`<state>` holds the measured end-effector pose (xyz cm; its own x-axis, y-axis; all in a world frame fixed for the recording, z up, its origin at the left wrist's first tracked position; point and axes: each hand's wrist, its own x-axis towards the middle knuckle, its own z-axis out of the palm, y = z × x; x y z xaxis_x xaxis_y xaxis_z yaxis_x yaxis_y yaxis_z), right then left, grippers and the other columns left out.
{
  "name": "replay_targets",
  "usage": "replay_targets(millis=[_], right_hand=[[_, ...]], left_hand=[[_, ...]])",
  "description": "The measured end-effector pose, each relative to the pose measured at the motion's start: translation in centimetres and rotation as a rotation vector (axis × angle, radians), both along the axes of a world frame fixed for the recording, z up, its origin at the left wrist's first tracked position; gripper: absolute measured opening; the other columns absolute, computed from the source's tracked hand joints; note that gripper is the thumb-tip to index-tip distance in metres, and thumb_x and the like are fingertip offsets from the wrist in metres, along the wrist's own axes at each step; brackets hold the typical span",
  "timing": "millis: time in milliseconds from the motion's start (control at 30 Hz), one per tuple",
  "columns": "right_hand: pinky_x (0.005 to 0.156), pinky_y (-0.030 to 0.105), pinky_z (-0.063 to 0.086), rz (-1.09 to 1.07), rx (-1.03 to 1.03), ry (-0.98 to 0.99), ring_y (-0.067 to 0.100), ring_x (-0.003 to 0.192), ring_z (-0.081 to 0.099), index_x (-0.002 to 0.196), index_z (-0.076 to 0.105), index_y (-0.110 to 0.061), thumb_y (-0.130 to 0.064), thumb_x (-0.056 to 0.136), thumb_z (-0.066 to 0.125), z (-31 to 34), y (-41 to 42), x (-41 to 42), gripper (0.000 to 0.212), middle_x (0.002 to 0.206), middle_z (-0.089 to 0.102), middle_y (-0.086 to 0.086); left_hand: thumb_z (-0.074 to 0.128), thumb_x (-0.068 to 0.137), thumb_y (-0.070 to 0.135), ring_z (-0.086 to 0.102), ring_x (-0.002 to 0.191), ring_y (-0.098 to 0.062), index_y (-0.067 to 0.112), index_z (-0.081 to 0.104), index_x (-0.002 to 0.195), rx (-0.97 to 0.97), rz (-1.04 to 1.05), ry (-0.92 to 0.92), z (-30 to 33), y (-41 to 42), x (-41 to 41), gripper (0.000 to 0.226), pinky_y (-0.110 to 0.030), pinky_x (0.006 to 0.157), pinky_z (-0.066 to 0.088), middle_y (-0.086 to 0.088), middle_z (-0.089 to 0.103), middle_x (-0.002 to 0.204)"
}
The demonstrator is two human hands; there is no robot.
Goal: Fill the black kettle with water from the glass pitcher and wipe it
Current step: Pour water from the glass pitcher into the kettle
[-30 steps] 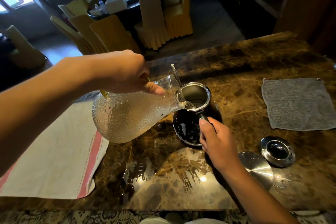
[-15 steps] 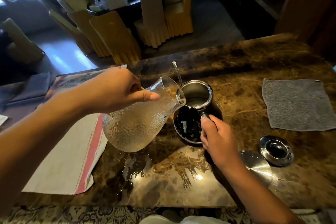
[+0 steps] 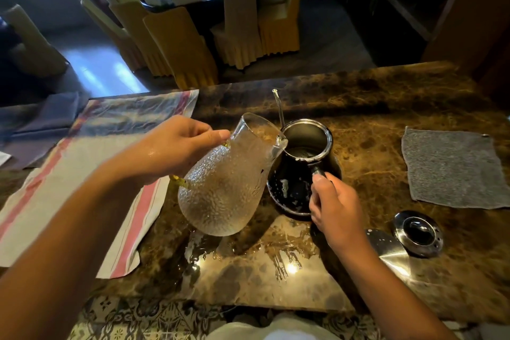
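Note:
The black kettle point(image 3: 292, 185) stands open on the brown marble counter, its steel rim up, water drops on its side and water visible inside. My right hand point(image 3: 335, 208) grips its handle from the near side. My left hand point(image 3: 171, 148) holds the textured glass pitcher point(image 3: 227, 186) by its yellow handle, just left of the kettle. The pitcher leans only slightly, its spout close to the kettle's rim. No stream of water shows. A thin spout tube point(image 3: 278, 106) rises behind the kettle.
A grey cloth point(image 3: 452, 167) lies flat at the right. The kettle's steel lid point(image 3: 418, 233) and a round steel disc point(image 3: 389, 252) sit near my right wrist. A white towel with pink stripes point(image 3: 69, 190) covers the left side. Spilled water point(image 3: 240, 254) pools before the pitcher.
The pitcher has swung from a steep pouring tilt back toward upright and lower. The stream into the kettle has stopped. My right hand stays on the kettle handle.

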<state>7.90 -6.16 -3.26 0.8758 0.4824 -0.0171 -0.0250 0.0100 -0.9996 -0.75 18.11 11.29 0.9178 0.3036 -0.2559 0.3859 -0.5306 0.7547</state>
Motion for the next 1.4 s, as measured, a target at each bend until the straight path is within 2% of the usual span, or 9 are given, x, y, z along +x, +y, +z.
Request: replay_targets(millis=[100, 167, 333, 467, 667, 867, 1033, 1200, 1400], right_hand=[[0.044, 0.027, 0.025, -0.004, -0.012, -0.002, 0.019, 0.047, 0.030, 0.069, 0.038, -0.003, -0.055, 0.087, 0.049, 0.2, 0.0, -0.1, 0.055, 0.054, 0.035, 0.005], [0.046, 0.030, 0.025, -0.006, -0.006, -0.002, 0.023, 0.050, 0.030, 0.071, 0.038, -0.001, -0.054, 0.087, 0.049, 0.3, -0.1, -0.3, 0.056, 0.057, 0.035, 0.010], [0.048, 0.049, 0.027, 0.006, -0.017, -0.024, 0.026, 0.052, 0.033, 0.073, 0.042, 0.001, -0.054, 0.091, 0.048, 0.5, -0.2, -0.4, 0.059, 0.059, 0.035, 0.024], [0.048, 0.047, 0.029, 0.004, -0.039, -0.016, 0.025, 0.051, 0.035, 0.071, 0.043, 0.001, -0.055, 0.090, 0.047, 0.4, -0.2, -0.3, 0.060, 0.057, 0.039, 0.018], [0.052, 0.054, 0.037, 0.007, -0.063, -0.029, 0.025, 0.050, 0.039, 0.067, 0.045, -0.006, -0.057, 0.091, 0.047, 0.1, -0.3, -0.2, 0.057, 0.054, 0.044, 0.008], [0.054, 0.058, 0.039, -0.002, -0.083, -0.056, 0.028, 0.050, 0.040, 0.067, 0.046, -0.005, -0.057, 0.093, 0.046, 0.0, -0.3, -0.1, 0.058, 0.056, 0.043, 0.021], [0.052, 0.057, 0.037, 0.008, -0.072, -0.049, 0.026, 0.049, 0.040, 0.068, 0.047, -0.007, -0.057, 0.093, 0.047, 0.0, -0.3, -0.1, 0.055, 0.056, 0.042, 0.019], [0.050, 0.055, 0.036, 0.002, -0.060, -0.039, 0.026, 0.049, 0.039, 0.068, 0.047, -0.010, -0.056, 0.093, 0.048, -0.2, -0.3, 0.0, 0.053, 0.056, 0.042, 0.019], [0.051, 0.056, 0.038, -0.026, -0.071, -0.060, 0.033, 0.049, 0.039, 0.068, 0.046, -0.008, -0.056, 0.095, 0.047, -0.3, -0.3, 0.4, 0.055, 0.057, 0.042, 0.020]], left_hand=[[0.057, 0.094, 0.043, 0.034, 0.038, -0.006, 0.014, 0.062, 0.061, -0.135, 0.079, -0.054, -0.7, 0.3, -0.7, 0.044, -0.016, 0.039, 0.030, 0.007, 0.041, 0.048], [0.055, 0.098, 0.040, 0.029, 0.038, -0.006, 0.025, 0.055, 0.050, -0.200, 0.155, -0.109, -1.4, 0.7, -1.2, 0.050, -0.016, 0.038, 0.028, 0.010, 0.035, 0.047], [0.053, 0.104, 0.035, 0.021, 0.039, -0.005, 0.026, 0.039, 0.054, -0.348, 0.473, -0.296, -3.2, 2.0, -2.7, 0.052, -0.014, 0.038, 0.021, 0.010, 0.025, 0.051], [0.053, 0.104, 0.029, 0.020, 0.040, -0.006, 0.021, 0.037, 0.059, -0.375, 0.606, -0.426, -4.5, 2.2, -3.4, 0.048, -0.015, 0.041, 0.019, 0.010, 0.025, 0.049], [0.059, 0.099, 0.032, 0.024, 0.040, -0.009, 0.023, 0.048, 0.041, -0.370, 0.809, -0.465, -6.8, 3.0, -3.5, 0.060, -0.020, 0.043, 0.018, 0.008, 0.031, 0.046], [0.056, 0.102, 0.032, 0.026, 0.039, -0.009, 0.024, 0.048, 0.034, -0.292, 0.878, -0.470, -8.8, 2.9, -2.9, 0.068, -0.022, 0.045, 0.021, 0.013, 0.033, 0.040], [0.059, 0.099, 0.045, 0.030, 0.050, -0.019, 0.024, 0.054, 0.043, -0.193, 0.861, -0.485, -10.0, 2.9, -2.5, 0.060, -0.028, 0.051, 0.027, 0.012, 0.037, 0.043], [0.055, 0.102, 0.044, 0.042, 0.052, -0.018, 0.023, 0.062, 0.051, -0.095, 0.879, -0.477, -10.5, 2.3, -2.2, 0.055, -0.031, 0.052, 0.037, 0.010, 0.048, 0.046], [0.054, 0.103, 0.044, 0.045, 0.057, -0.014, 0.009, 0.063, 0.072, -0.023, 0.953, -0.487, -12.5, 1.1, -2.9, 0.047, -0.034, 0.057, 0.040, -0.007, 0.053, 0.065]])
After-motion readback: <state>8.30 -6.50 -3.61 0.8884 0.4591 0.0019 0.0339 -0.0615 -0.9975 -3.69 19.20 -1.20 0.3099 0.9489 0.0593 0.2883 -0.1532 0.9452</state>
